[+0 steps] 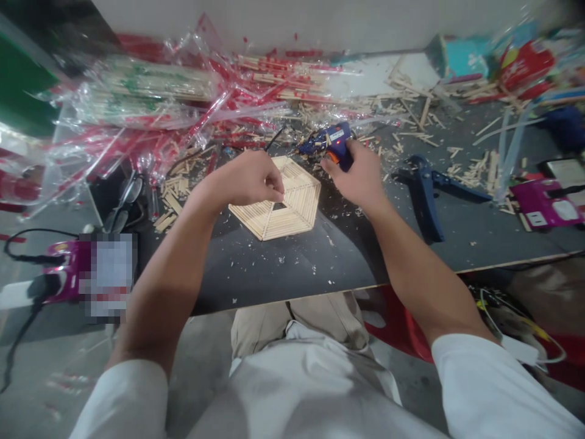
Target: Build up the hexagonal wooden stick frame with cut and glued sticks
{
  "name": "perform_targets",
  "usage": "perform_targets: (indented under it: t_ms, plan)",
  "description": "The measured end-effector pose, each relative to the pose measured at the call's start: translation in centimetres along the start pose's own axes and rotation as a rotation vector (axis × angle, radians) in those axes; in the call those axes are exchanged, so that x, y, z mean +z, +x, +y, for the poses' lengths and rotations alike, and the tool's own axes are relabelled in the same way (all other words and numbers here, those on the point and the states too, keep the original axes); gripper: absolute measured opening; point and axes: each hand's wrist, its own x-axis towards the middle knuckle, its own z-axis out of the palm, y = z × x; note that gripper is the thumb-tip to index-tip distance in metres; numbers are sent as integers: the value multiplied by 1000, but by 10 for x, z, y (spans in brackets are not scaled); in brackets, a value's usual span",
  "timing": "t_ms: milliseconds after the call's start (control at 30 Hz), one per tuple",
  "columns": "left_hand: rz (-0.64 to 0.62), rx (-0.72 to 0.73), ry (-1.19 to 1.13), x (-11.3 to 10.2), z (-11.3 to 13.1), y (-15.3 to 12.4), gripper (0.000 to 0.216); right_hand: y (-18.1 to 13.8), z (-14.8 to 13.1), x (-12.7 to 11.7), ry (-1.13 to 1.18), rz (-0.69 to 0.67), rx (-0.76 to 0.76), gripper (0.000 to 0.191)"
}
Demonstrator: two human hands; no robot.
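A flat hexagon of thin wooden sticks [292, 225] lies on the dark tabletop, with a small dark gap near its middle. Over its upper left part is my left hand [249, 180], fingers pinched together close to that gap; whatever they hold is too small or hidden to make out. My right hand [361, 177] grips a blue hot glue gun [337, 135] with an orange trigger, just beyond the hexagon's upper right edge. The gun's nozzle points left, and a small red light glows on its body.
Clear and red plastic wrappers with bundled sticks [150, 88] pile up at the back left. Loose stick pieces [423, 110] litter the back right. A blue hand cutter [427, 198] lies right of my arm. Eyeglasses [125, 201] and purple power strips [546, 204] sit toward the sides.
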Motion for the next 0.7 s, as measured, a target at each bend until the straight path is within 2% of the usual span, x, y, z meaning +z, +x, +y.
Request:
perform_targets:
  t_ms: [167,300,500,700]
  plan:
    - [-101,-32,42,10,-1,8,18,1,-1,-2,-12,-17,15,34]
    - [-104,-53,62,16,-5,13,19,1,1,-2,9,-18,20,42]
    - [-103,-7,33,19,-13,16,16,3,11,3,101,4,-22,55]
    - [-137,-45,29,17,-9,16,20,3,11,4,111,5,-35,55]
